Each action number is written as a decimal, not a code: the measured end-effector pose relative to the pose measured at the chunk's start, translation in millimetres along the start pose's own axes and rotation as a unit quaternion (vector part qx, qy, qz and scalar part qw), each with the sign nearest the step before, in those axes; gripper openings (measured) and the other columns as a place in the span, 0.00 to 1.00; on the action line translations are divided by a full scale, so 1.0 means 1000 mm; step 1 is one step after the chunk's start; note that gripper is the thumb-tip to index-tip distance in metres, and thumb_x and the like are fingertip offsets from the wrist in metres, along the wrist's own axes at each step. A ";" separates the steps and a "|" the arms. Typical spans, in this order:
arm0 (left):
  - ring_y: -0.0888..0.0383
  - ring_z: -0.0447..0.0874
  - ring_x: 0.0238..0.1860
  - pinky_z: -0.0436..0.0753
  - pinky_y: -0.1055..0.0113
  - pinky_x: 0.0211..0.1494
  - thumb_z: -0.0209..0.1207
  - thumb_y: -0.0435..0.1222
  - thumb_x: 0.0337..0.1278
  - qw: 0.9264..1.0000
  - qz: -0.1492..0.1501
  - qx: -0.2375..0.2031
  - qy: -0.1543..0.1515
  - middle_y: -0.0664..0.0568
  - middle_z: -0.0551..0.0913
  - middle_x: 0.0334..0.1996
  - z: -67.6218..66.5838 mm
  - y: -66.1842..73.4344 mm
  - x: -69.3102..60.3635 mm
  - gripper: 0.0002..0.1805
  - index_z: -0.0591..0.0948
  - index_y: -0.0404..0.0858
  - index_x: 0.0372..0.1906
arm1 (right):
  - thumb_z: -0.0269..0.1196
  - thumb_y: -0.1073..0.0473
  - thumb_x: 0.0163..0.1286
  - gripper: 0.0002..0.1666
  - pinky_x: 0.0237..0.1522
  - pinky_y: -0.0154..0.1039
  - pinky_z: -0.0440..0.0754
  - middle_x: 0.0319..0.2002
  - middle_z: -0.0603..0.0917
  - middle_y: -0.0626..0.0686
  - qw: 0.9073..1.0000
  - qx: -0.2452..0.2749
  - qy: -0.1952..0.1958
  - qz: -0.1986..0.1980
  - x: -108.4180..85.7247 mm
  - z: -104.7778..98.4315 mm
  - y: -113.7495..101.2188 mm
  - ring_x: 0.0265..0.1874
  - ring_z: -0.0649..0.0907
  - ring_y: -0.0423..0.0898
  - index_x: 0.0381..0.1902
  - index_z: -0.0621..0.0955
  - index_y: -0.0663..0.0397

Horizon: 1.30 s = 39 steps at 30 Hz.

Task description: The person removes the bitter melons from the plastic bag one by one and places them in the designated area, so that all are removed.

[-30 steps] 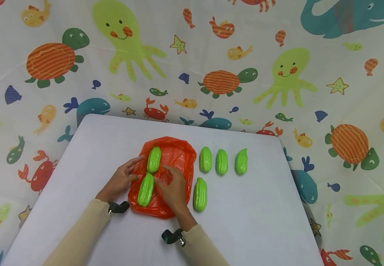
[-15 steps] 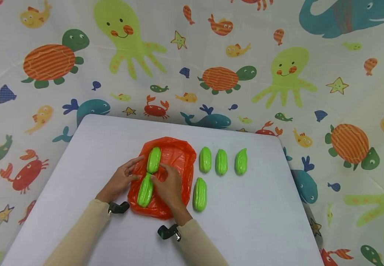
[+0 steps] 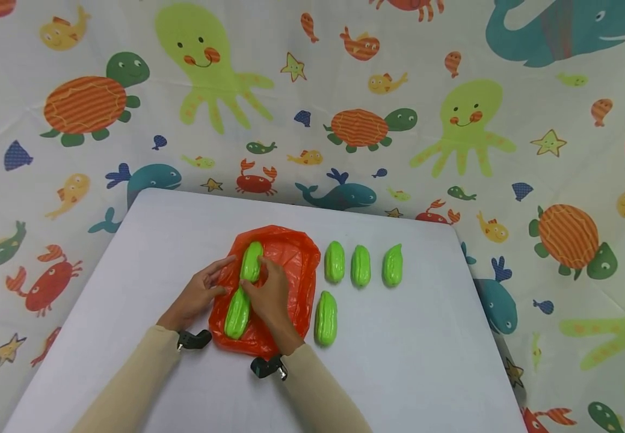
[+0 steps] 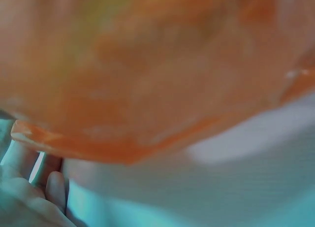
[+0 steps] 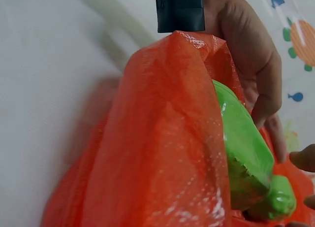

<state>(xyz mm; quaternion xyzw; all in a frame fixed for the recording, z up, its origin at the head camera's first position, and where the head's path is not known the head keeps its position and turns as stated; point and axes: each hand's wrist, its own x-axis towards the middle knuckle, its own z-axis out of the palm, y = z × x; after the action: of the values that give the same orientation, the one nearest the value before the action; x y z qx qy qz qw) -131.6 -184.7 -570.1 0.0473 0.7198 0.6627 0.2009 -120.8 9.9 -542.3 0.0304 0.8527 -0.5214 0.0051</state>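
The far vegetable [image 3: 251, 260], green and ribbed, lies in the left part of a red plastic bag [image 3: 300, 264] spread on the white table [image 3: 409, 343]. Directly below it, nearly end to end, is the near vegetable [image 3: 237, 317], also green and slightly tilted the same way. The right hand [image 3: 273, 296] reaches over the bag from its near edge, thumb where the two vegetables meet and index finger against the far one's right side; whether the fingers pinch it, I cannot tell (the right wrist view shows them down beside the green, partly hidden). The left hand [image 3: 197, 293] is at the bag's left edge, grasping nothing that shows, with its thumb and index finger spread apart over the rim; the left wrist view, mostly blurred, shows its fingers by the bag's edge. To the right of the bag are four more vegetables: three in a row, the first [image 3: 335, 262], the second [image 3: 361, 266] and the third [image 3: 393, 265], and a fourth [image 3: 325, 319] nearer the person, just beside the bag. Both beige sleeves [image 3: 133, 370] end in black wrist cameras [image 3: 195, 340]. Behind the table hangs a pale cloth [image 3: 453, 36] printed with sea animals.
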 end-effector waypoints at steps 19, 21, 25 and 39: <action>0.38 0.59 0.83 0.78 0.81 0.63 0.58 0.27 0.72 1.000 0.013 -0.003 0.000 0.45 0.54 0.86 0.003 -0.008 0.001 0.40 0.63 0.52 0.84 | 0.73 0.59 0.69 0.43 0.65 0.54 0.85 0.66 0.78 0.53 0.999 -0.034 0.004 0.016 0.017 0.014 0.000 0.61 0.80 0.50 0.79 0.70 0.44; 0.37 0.58 0.83 0.78 0.81 0.63 0.57 0.27 0.72 1.000 0.017 -0.005 -0.002 0.44 0.54 0.87 0.004 -0.008 0.001 0.40 0.62 0.51 0.84 | 0.73 0.59 0.69 0.43 0.65 0.55 0.85 0.66 0.78 0.54 0.999 -0.027 0.005 0.017 0.017 0.013 0.000 0.61 0.80 0.51 0.79 0.71 0.44; 0.37 0.58 0.84 0.78 0.81 0.63 0.57 0.26 0.72 1.000 0.020 -0.010 -0.004 0.44 0.53 0.87 0.004 -0.006 0.000 0.40 0.62 0.50 0.84 | 0.73 0.60 0.70 0.42 0.62 0.56 0.86 0.66 0.78 0.54 1.000 0.001 0.009 0.022 0.016 0.009 -0.001 0.61 0.81 0.52 0.79 0.71 0.44; 0.37 0.59 0.83 0.81 0.77 0.63 0.57 0.25 0.71 1.000 0.012 -0.009 0.003 0.43 0.55 0.86 0.003 0.000 -0.002 0.41 0.62 0.49 0.84 | 0.72 0.61 0.70 0.42 0.61 0.53 0.88 0.65 0.78 0.53 0.998 0.051 0.024 0.017 0.008 -0.012 0.001 0.61 0.83 0.51 0.79 0.71 0.43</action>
<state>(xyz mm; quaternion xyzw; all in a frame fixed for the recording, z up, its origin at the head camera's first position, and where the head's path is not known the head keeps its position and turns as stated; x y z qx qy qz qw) -128.5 -182.8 -569.8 0.0523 0.7138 0.6716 0.1916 -128.7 21.3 -538.4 0.0575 0.8244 -0.5630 -0.0086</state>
